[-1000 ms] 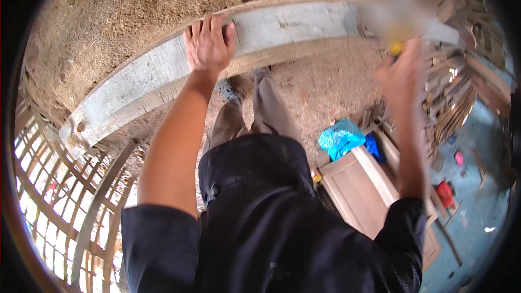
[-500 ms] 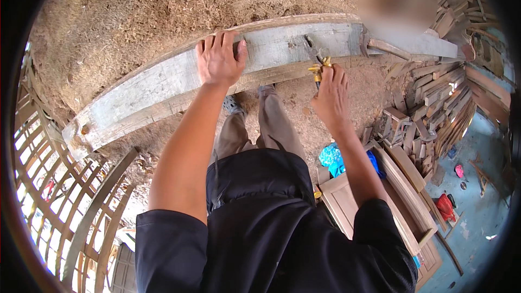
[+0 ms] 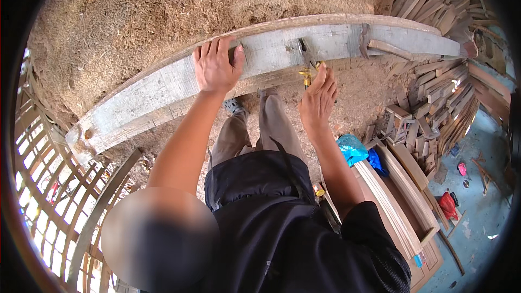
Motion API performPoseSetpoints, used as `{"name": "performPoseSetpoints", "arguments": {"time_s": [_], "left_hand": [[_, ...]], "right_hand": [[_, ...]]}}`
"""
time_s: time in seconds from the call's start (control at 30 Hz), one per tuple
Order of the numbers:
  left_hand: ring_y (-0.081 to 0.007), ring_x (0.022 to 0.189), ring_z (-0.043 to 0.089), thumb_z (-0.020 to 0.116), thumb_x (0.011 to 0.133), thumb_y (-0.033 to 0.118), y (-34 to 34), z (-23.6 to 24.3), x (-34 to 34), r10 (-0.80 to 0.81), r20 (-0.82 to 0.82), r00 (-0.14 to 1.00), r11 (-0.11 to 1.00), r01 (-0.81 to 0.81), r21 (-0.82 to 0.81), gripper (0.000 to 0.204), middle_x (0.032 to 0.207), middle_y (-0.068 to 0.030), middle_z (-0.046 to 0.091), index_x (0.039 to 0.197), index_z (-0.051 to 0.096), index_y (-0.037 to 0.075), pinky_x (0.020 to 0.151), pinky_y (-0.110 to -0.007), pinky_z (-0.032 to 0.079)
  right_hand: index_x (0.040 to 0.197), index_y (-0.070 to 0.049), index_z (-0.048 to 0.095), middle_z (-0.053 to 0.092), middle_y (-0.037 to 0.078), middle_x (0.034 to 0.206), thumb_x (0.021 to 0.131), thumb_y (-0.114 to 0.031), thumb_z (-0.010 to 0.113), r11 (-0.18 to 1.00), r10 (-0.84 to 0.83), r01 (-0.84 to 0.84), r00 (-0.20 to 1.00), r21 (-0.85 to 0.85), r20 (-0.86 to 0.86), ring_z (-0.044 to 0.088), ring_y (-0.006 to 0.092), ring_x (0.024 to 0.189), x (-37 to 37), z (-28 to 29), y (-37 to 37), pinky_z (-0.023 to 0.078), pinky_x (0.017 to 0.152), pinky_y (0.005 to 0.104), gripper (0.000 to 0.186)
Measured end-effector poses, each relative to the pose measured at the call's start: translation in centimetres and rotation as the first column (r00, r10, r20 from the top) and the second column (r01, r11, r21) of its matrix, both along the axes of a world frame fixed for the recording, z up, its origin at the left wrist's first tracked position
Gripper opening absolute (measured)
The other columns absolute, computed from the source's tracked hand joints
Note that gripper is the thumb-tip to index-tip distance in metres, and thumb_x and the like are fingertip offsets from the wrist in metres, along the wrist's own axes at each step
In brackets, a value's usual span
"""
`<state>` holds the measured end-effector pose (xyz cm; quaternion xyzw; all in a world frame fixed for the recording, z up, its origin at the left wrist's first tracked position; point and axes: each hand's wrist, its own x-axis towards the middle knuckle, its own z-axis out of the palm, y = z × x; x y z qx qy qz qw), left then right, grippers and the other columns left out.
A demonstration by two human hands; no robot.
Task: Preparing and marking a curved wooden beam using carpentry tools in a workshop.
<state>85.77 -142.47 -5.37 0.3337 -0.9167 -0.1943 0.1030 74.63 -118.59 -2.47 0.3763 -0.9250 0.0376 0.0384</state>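
Observation:
A long, weathered grey wooden beam [image 3: 146,97] lies across the upper middle of the head view. My left hand [image 3: 217,70] grips it, fingers curled over its face toward the far edge. Just right of that, my right hand [image 3: 320,97] is closed on a yellow-handled metal pliers-like tool [image 3: 305,54], whose jaws rest at the beam's face by a dark mark or slot; I cannot make out whether they bite on anything. Farther right on the beam lies a hammer [image 3: 393,49] with a wooden handle and metal head.
Sawdust [image 3: 163,5] covers the ground around my feet and beyond the beam. Stacked wood offcuts [image 3: 431,95] fill the right side. Pale wooden panels [image 3: 412,201] with blue plastic bags [image 3: 351,149] lie at lower right, by a blue floor [image 3: 477,222]. Wooden latticework [image 3: 49,173] stands at left.
My right hand with the yellow tool has moved leftward from the upper right to the beam's middle, just right of my left hand, which stays on the beam.

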Motion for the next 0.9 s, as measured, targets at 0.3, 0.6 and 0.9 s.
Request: {"name": "performPoseSetpoints", "arguments": {"time_s": [0.3,0.6,0.9], "left_hand": [[-0.0311,0.135,0.052,0.047,0.104,0.048,2.9,2.6,-9.5,-0.056,-0.226,0.973,0.975,0.102,0.197,0.056,0.138,-0.0145,0.061,0.145,0.052,0.010,0.122,-0.050,0.025],[-0.0309,0.136,0.052,0.035,0.109,0.046,5.9,1.0,-18.7,-0.234,-0.010,0.972,0.937,0.228,0.264,0.053,0.139,-0.0147,0.062,0.145,0.052,0.012,0.119,-0.055,0.026],[-0.0308,0.131,0.055,0.033,0.109,0.048,5.4,1.1,-18.1,-0.347,0.224,0.911,0.931,0.306,0.199,0.052,0.135,-0.0096,0.064,0.143,0.052,0.013,0.118,-0.059,0.025]], "right_hand": [[0.155,0.008,0.025,0.048,0.030,0.134,0.087,0.000,0.061,0.989,-0.042,0.039,0.999,0.145,0.012,0.053,0.0438,0.115,0.0,0.2,-0.5,0.042,0.096,0.0521,0.078],[0.155,0.008,0.025,0.052,0.026,0.125,0.080,0.000,0.070,0.968,-0.070,0.041,0.991,0.248,0.112,0.057,0.0397,0.106,-0.3,0.2,-0.5,0.049,0.086,0.0471,0.088],[0.139,0.009,0.038,0.060,0.028,0.112,0.067,-0.013,0.087,0.969,-0.227,0.246,0.921,-0.021,0.315,0.063,0.0415,0.103,-0.7,1.7,1.0,0.052,0.082,0.0495,0.090]]}}
